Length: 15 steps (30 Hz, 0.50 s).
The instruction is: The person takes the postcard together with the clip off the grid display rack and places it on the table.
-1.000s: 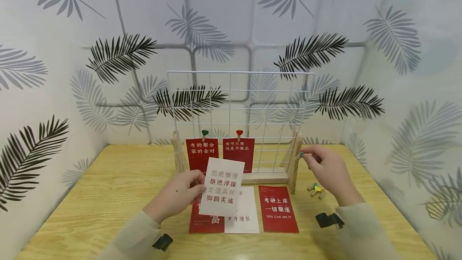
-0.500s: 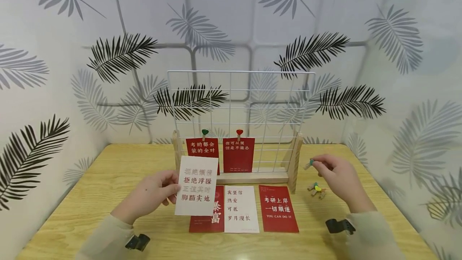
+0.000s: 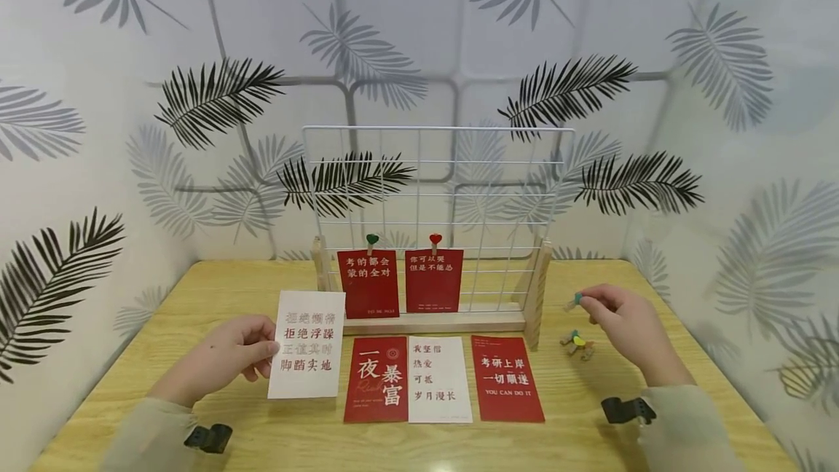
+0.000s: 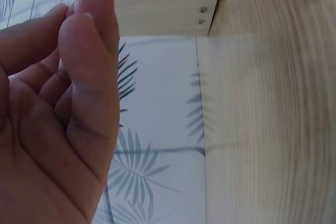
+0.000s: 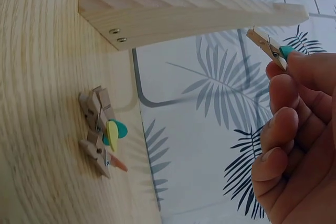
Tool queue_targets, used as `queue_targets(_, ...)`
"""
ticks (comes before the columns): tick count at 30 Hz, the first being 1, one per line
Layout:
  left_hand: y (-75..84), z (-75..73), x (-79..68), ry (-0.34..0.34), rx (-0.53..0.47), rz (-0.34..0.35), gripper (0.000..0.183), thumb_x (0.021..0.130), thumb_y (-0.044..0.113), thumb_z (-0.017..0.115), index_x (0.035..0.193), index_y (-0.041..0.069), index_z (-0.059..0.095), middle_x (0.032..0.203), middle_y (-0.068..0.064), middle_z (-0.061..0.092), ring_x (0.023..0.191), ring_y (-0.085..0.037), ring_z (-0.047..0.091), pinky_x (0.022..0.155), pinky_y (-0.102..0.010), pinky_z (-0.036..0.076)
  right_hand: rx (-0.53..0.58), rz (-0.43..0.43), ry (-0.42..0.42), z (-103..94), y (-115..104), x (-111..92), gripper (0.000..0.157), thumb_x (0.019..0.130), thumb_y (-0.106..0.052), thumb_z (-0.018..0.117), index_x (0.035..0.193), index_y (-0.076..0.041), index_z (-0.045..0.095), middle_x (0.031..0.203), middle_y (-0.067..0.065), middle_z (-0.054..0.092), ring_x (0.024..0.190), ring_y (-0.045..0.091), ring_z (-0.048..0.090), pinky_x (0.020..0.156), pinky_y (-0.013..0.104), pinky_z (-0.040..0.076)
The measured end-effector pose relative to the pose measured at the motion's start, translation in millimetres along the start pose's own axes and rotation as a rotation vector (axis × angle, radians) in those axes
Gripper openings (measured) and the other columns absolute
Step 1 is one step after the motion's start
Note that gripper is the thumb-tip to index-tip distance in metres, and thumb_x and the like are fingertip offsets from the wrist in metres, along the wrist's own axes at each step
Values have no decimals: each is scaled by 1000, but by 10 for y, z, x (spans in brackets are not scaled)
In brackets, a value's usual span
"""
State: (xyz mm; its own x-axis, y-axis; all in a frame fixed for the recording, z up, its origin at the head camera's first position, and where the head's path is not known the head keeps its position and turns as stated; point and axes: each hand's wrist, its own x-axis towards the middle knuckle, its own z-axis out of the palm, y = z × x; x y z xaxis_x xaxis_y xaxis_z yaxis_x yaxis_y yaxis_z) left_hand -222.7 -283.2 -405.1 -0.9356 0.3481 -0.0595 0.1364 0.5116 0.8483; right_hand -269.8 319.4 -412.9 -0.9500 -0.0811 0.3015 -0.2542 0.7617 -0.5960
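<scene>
Pinching a white card with the left hand, a clothespin with the right hand!
Looks paper-light, bendy, easily creased: best taken by the side edge, as here. Held up before the left post of the wire rack; beyond, see 2 red cards clipped.

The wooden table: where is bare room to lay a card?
The table is bare left of the rack, behind the left hand, and in front of the three laid cards, between the sleeves. Crowded: those cards' row, and around the clothespins right of the rack.
</scene>
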Motion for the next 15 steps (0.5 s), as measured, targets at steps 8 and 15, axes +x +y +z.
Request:
queue_targets(8,-206,-153,-50,-74,-55,-37,19,103,18,60,103,0,55,82,-15,63,76,-35,63,64,-40,56,5,44,-30,8,133,-3,40,104,-43,55,119,-9,69,86,3,67,84,27,63,66,37,49)
queue_targets(15,-332,-228,-60,-99,-84,-73,20,102,19,61,104,0,55,86,-13,65,75,-31,65,64,-40,56,9,64,-83,19,233,-2,41,105,-43,54,120,-8,68,89,8,67,83,26,62,68,38,50)
